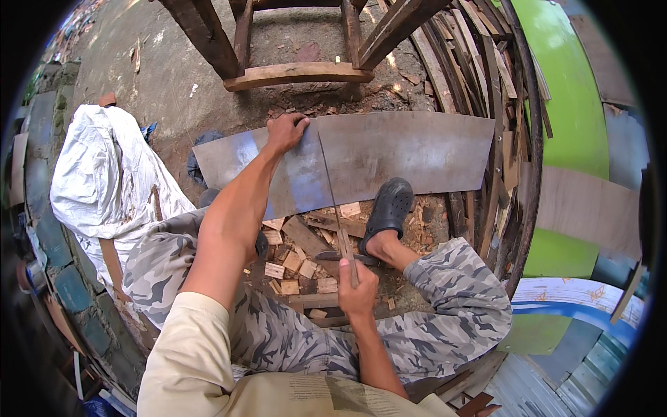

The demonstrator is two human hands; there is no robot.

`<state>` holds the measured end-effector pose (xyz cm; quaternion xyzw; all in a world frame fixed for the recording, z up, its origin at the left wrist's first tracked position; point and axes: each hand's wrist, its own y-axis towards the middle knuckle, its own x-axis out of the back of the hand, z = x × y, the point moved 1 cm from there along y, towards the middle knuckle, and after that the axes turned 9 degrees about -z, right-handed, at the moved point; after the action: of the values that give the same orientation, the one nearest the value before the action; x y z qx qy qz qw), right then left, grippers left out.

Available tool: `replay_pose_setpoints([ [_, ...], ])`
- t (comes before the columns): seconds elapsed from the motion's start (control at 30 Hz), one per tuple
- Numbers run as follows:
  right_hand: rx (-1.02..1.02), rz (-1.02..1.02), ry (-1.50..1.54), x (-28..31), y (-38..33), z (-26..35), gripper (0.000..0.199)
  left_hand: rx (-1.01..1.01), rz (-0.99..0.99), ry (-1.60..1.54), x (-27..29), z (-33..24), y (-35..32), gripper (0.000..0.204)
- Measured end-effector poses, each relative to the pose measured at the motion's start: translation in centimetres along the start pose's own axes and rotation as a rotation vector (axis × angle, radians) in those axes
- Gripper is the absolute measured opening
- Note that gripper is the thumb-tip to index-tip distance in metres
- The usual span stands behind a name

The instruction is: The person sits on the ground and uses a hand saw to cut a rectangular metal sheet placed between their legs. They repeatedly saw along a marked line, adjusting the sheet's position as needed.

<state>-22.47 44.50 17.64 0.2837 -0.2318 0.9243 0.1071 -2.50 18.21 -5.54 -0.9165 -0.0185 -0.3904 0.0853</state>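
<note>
A long, thin grey-brown board [410, 149] lies across in front of me, with whitish-blue smears on its left part. A dark straight line runs across it from the far edge to the near edge. My left hand [286, 132] grips the far edge just left of that line, fingers curled at the edge. Closed in front of my lap, my right hand [358, 288] holds a slim, wooden-handled tool [345, 243], apparently a handsaw seen nearly edge-on. It lines up with the dark line at the near edge. My right foot in a dark clog [391, 208] rests against the board's near side.
Small wood offcuts [292, 261] and sawdust litter the ground between my legs. A wooden frame with legs [299, 74] stands beyond the board. Stacked wood strips [497, 90] line the right side, near a green panel [570, 83]. A white sack [104, 174] lies at left.
</note>
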Motion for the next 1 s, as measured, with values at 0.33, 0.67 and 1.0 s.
replay_pose_setpoints([
  [0.33, 0.058, -0.038, 0.011, 0.1, -0.9, 0.6, 0.036, -0.026, -0.003, 0.025, -0.3, 1.2, 0.1, 0.036],
  [0.67, 0.091, -0.061, 0.016, -1.3, 0.7, -1.1, 0.036, 0.004, -0.001, 0.064, -1.0, 2.2, -0.2, 0.035],
  [1.0, 0.093, -0.097, 0.039, -2.4, -0.1, -2.0, 0.035, 0.004, -0.007, 0.032, -0.5, 1.5, -0.5, 0.034],
])
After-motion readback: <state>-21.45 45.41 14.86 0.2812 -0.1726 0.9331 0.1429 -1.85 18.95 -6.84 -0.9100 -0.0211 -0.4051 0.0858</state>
